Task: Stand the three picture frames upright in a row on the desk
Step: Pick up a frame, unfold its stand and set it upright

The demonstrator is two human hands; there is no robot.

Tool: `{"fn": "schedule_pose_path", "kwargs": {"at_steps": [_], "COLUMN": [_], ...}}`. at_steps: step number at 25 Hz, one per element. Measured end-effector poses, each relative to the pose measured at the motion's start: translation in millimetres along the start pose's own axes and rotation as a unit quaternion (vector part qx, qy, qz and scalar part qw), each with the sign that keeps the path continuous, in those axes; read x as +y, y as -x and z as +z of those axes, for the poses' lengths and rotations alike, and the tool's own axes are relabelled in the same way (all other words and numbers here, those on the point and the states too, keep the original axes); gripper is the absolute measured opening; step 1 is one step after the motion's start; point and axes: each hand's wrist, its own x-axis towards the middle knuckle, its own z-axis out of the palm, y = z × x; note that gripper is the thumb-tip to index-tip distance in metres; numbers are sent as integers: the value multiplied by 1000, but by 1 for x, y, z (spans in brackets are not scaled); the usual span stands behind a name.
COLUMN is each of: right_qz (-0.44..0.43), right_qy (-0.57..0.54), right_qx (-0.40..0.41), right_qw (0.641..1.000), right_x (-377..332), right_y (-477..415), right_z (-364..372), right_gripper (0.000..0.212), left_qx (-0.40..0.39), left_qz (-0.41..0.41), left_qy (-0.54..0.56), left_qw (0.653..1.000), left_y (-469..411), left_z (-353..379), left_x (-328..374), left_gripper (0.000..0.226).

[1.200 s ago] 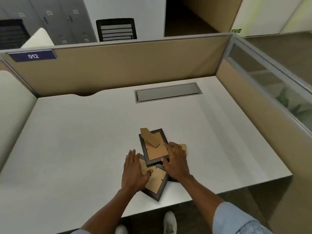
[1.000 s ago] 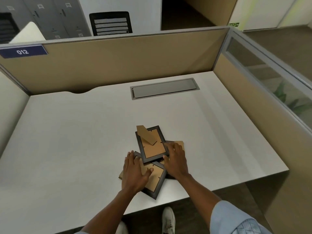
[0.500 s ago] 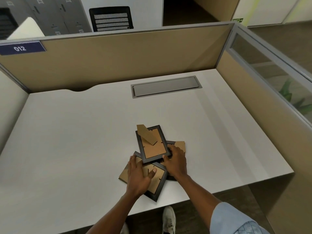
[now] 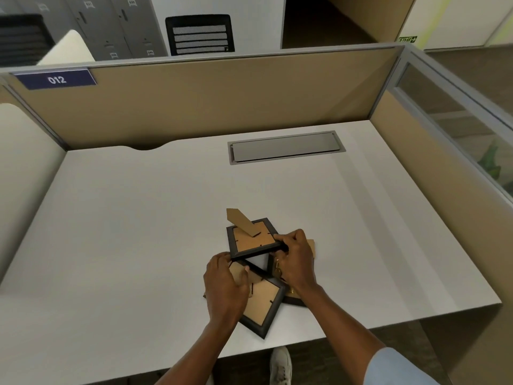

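Three black picture frames with brown cardboard backs lie in an overlapping pile near the front edge of the white desk [image 4: 138, 218]. The top frame [image 4: 251, 238] is tilted up at its near edge, its cardboard stand flap pointing away. My left hand [image 4: 226, 287] grips its near left corner and my right hand [image 4: 295, 261] grips its near right corner. A second frame [image 4: 261, 304] lies face down below my left hand. The third frame [image 4: 301, 300] is mostly hidden under my right hand and wrist.
A grey cable hatch [image 4: 286, 147] is set into the desk at the back. Tan partition walls [image 4: 211, 101] close the back, left and right sides. My shoe [image 4: 280, 365] shows below the front edge. An office chair [image 4: 200, 34] stands beyond the partition.
Both hands moved from resting flat on the pile to gripping the top frame's near corners. Its near edge has lifted off the frames below.
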Motion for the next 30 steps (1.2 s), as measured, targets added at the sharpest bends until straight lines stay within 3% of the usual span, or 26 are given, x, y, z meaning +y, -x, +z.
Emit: {"fn": "schedule_pose_path", "kwargs": {"at_steps": [6,13,15,18,22,30], "right_qz": [-86,-60,-22,35,104,130], "right_qy": [3,-63,-113,-195,-222,-286], "right_qx": [-17,-145,-195,-258,-316,-324], "right_qw": [996,986,974,946,917,892], "right_x": [-27,-45,-42,-39,-37,-28], "right_y": [-53,-130,-142,-145,-146,-151], "right_z": [-14,-18,-17,-9,15,28], "right_gripper": [22,22,30,65,92,65], "left_qx": [76,8,3,-2,-8,-16], "left_qz": [19,61,61,42,34,52], "left_qy": [72,106,96,71,29,3], "left_qw": [994,992,993,997,999,999], "left_y": [-34,-99,-115,-134,-151,-153], "left_z": [-24,-40,-41,-41,-41,-39], "left_x": [18,21,18,13,7,-1], "left_gripper": [49,55,46,28,18,18]}}
